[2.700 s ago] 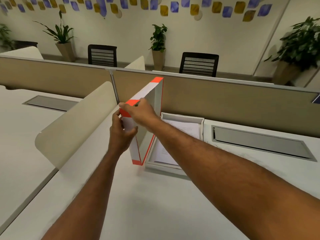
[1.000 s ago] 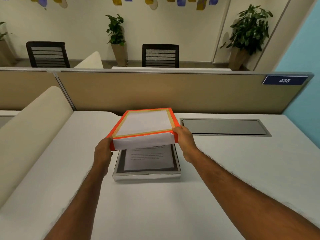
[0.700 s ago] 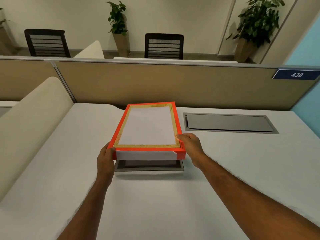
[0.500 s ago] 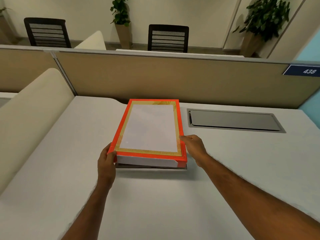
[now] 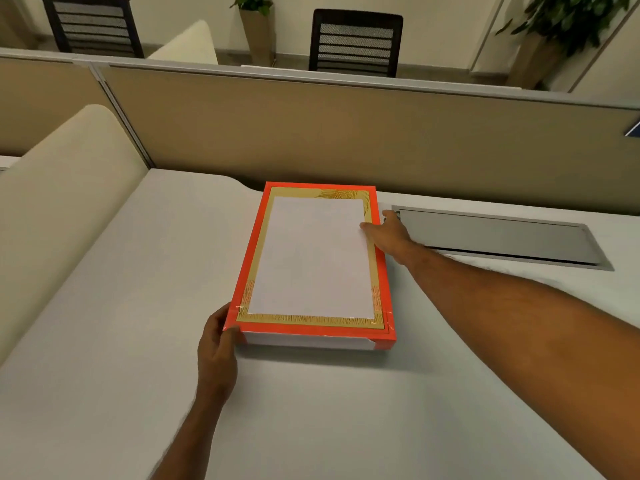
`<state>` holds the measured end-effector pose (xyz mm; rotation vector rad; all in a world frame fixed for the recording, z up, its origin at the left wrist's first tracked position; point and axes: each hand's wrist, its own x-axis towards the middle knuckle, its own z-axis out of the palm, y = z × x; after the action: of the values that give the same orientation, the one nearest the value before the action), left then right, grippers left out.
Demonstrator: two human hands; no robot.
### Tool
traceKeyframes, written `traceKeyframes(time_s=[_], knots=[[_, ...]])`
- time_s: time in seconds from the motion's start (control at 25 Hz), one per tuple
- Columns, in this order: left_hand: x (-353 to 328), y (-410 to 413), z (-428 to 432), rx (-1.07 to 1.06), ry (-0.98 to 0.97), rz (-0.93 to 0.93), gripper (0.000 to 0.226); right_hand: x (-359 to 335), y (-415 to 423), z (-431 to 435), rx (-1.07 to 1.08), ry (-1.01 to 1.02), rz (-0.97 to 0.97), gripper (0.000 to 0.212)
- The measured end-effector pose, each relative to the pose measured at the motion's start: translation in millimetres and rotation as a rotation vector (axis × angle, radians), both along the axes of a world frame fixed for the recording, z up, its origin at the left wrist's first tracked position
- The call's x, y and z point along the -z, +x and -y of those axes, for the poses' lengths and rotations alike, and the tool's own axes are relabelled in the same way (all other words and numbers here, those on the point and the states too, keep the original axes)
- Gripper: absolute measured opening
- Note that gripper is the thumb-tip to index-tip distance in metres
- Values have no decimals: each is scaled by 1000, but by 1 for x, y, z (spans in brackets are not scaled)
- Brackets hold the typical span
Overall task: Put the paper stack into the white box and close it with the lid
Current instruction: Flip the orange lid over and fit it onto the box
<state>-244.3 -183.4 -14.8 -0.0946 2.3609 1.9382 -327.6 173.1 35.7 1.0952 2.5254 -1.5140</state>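
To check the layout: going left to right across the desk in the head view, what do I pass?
Cream divider → left hand → lid → right hand → cable hatch.

place: office | cubicle partition (image 5: 346,133) | desk (image 5: 346,417) | mesh chair (image 5: 356,43) | cable hatch (image 5: 491,237)

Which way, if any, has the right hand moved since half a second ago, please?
Yes. The right hand has slid away from the person along the right edge of the lid, and is now beside the left end of the desk hatch.
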Motion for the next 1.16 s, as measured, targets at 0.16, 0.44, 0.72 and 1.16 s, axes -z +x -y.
traceKeyframes(time_s=[0.16, 0.44, 0.72, 1.16], knots=[[-7, -24, -4, 4, -24, 30, 52, 16, -26, -14, -120, 224, -33, 73], [-13, -67, -16, 272, -413, 86, 70, 39, -41, -21, -295, 406, 66, 86], [-12, -63, -17, 320, -504, 88, 79, 38, -45, -23, -322, 439, 97, 87], [-8, -55, -23, 298, -552, -42, 72, 56, 56, 43, -241, 410, -31, 83]])
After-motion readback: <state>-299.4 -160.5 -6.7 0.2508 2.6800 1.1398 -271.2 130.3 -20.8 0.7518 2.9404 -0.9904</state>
